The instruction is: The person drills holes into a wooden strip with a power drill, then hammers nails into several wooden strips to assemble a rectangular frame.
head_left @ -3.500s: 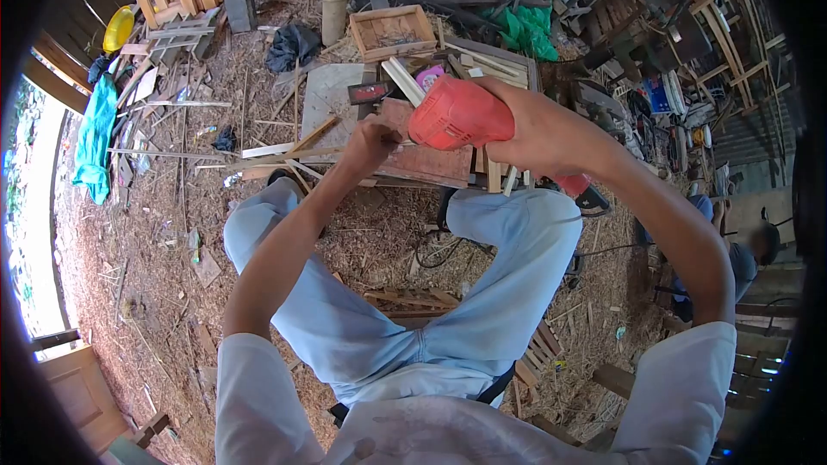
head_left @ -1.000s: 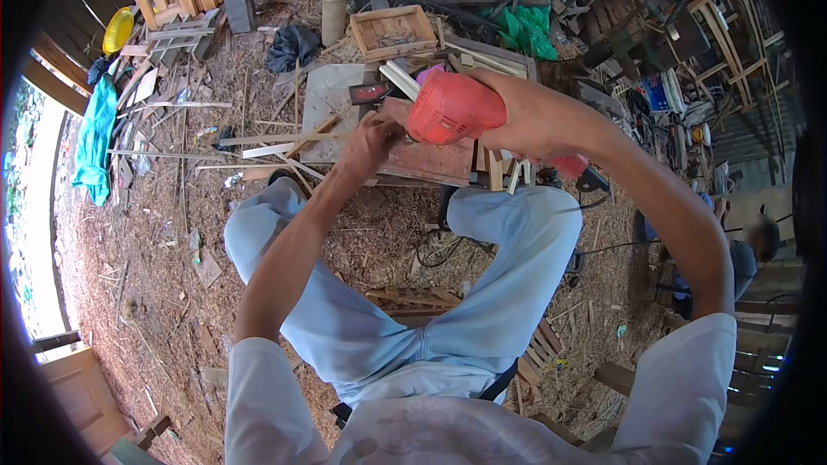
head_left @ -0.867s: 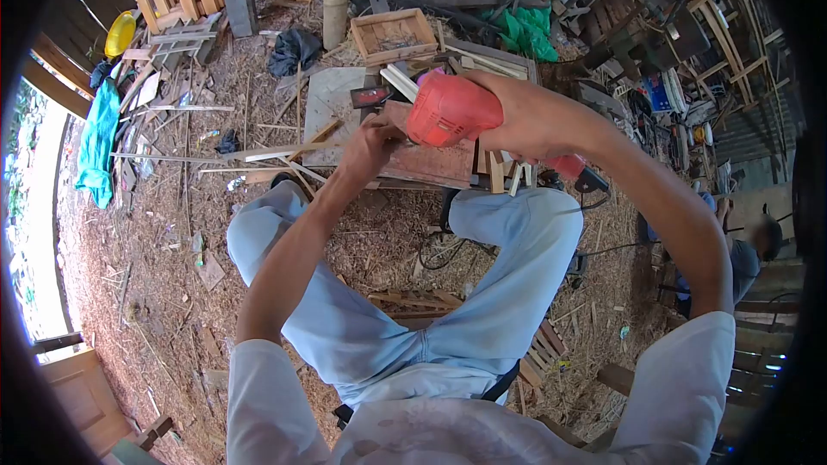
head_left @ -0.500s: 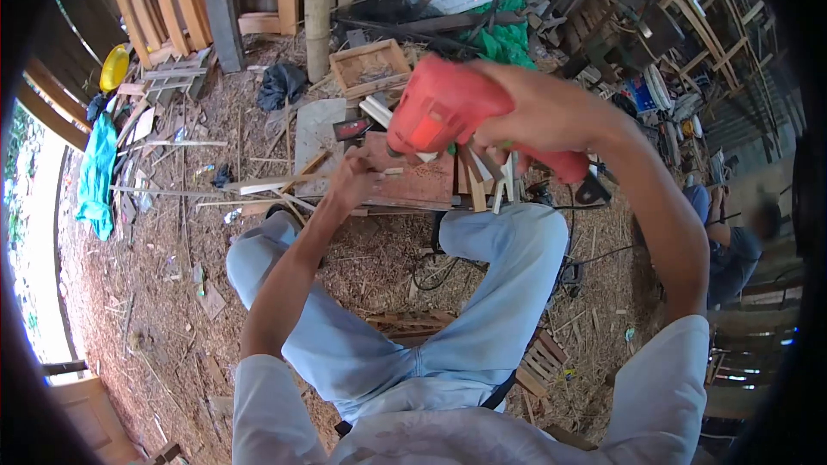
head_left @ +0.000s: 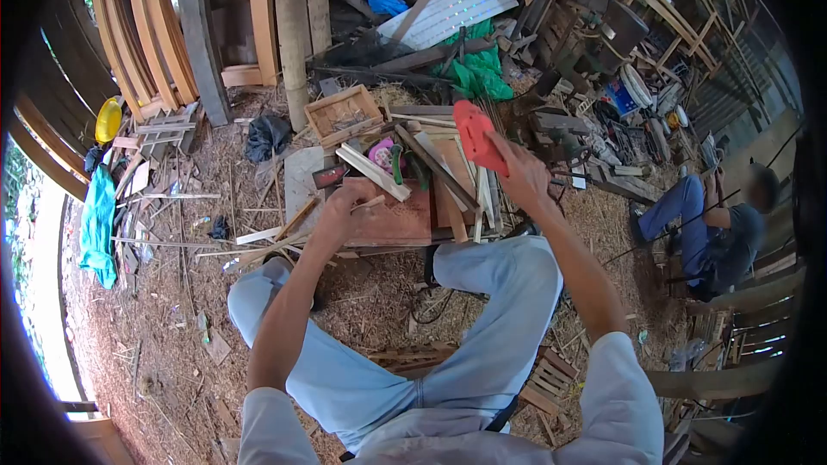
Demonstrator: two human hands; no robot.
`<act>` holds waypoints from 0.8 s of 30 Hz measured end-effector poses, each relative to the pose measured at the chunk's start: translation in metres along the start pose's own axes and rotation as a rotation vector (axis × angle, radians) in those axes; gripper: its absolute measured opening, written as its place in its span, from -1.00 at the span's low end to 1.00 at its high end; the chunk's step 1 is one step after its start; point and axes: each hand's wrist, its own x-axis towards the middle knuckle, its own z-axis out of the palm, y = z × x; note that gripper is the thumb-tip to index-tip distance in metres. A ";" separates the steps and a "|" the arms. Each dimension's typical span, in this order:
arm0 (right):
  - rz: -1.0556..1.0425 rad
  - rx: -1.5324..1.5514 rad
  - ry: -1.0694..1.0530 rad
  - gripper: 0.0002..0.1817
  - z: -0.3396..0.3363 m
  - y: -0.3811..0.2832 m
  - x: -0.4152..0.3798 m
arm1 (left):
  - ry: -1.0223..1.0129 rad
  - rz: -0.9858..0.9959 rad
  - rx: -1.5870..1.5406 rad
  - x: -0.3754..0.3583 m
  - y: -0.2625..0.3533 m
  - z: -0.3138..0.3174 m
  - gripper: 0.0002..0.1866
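My right hand (head_left: 524, 179) is wrapped round the grip of a red power drill (head_left: 479, 139), lifted to the right of the workbench pieces. My left hand (head_left: 338, 215) is closed in a pinch on a small wood piece (head_left: 372, 204), at the left side of a reddish-brown wooden board (head_left: 396, 220). Just beyond that board lie pale wood strips (head_left: 375, 170), a pink round item (head_left: 380, 153) and a dark green-handled tool (head_left: 397, 164). The drill's tip is hard to make out.
A shallow wooden box (head_left: 345, 116) stands beyond the board, with a black plastic bag (head_left: 265, 138) to its left. Wood strips (head_left: 439, 170) lie to the right. Another person (head_left: 719, 228) sits at the far right. Shavings and scraps cover the ground.
My right hand has carried the drill away from the board, forward and to the right. My left hand stays by the board with the small wood piece. The view has tilted slightly up.
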 end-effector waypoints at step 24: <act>-0.104 -0.152 -0.161 0.02 0.092 0.036 -0.007 | -0.129 0.113 0.243 -0.011 0.011 -0.006 -0.73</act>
